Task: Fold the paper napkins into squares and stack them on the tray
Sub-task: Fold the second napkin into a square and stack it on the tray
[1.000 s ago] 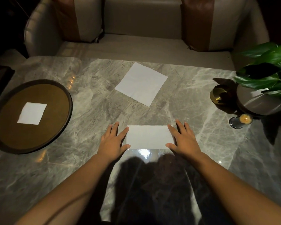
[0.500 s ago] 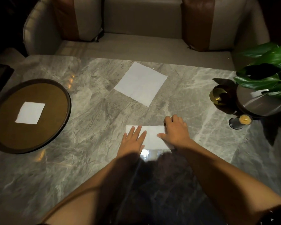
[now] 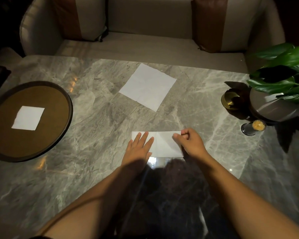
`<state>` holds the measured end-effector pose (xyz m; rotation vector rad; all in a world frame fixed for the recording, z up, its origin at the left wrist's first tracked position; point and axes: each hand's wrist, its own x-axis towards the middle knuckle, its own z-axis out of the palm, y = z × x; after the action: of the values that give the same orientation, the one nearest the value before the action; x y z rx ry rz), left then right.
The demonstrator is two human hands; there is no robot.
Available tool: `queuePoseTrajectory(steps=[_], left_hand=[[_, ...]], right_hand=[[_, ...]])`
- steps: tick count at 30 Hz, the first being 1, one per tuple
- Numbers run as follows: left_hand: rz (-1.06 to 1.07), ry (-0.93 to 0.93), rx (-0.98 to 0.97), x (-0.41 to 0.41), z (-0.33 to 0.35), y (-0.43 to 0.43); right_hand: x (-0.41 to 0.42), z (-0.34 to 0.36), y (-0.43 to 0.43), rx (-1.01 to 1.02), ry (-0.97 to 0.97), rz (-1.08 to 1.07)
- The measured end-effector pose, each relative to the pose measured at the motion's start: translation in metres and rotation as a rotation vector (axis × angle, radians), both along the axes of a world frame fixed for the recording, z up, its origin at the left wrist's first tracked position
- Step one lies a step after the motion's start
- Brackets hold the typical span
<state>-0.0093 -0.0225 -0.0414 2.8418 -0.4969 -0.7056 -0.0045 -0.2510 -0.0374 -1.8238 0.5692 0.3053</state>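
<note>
A white napkin folded to a rectangle lies on the marble table near me. My left hand rests flat on its left half, fingers spread. My right hand pinches the napkin's right end at the far corner between thumb and fingers. An unfolded white napkin lies further back at the table's middle. At the left stands a round dark tray with one folded square napkin in it.
A potted plant on a round dark base stands at the right edge, with a brass bowl and a small glass beside it. A beige sofa with cushions runs behind the table.
My left hand moved from beside the napkin onto its left half. My right hand shifted to the right end and closed on the napkin's far corner.
</note>
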Motion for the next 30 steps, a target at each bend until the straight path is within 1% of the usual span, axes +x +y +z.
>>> queuePoseTrajectory(steps=[2,5,9,12,15,17,21,25,30], left_hand=[[0.006,0.01,0.027,0.0,0.003,-0.005],[0.02,0.025,0.047,0.001,0.006,-0.01],[0.041,0.034,0.033,0.004,0.008,-0.015],[0.023,0.0,0.042,0.012,0.009,-0.022],[-0.015,-0.057,0.01,0.021,0.008,-0.027],[-0.041,-0.062,-0.003,0.022,0.005,-0.027],[-0.071,-0.035,0.05,0.016,-0.008,-0.021],[-0.064,-0.032,0.049,0.013,-0.02,-0.016],[-0.057,-0.042,0.026,0.012,-0.029,-0.014]], right_hand=[[-0.018,-0.002,0.0,-0.005,0.027,-0.002],[-0.028,-0.008,0.009,-0.099,0.04,0.049],[-0.014,-0.012,0.017,-0.154,0.058,-0.049],[-0.009,-0.014,0.011,-0.128,0.071,-0.127],[-0.005,-0.011,0.004,-0.138,0.056,-0.157],[-0.002,-0.009,0.001,-0.165,0.05,-0.169],[0.002,-0.005,-0.001,-0.149,0.062,-0.214],[0.001,0.001,0.002,-0.14,0.003,-0.2],[-0.001,0.011,0.01,-0.116,-0.122,-0.107]])
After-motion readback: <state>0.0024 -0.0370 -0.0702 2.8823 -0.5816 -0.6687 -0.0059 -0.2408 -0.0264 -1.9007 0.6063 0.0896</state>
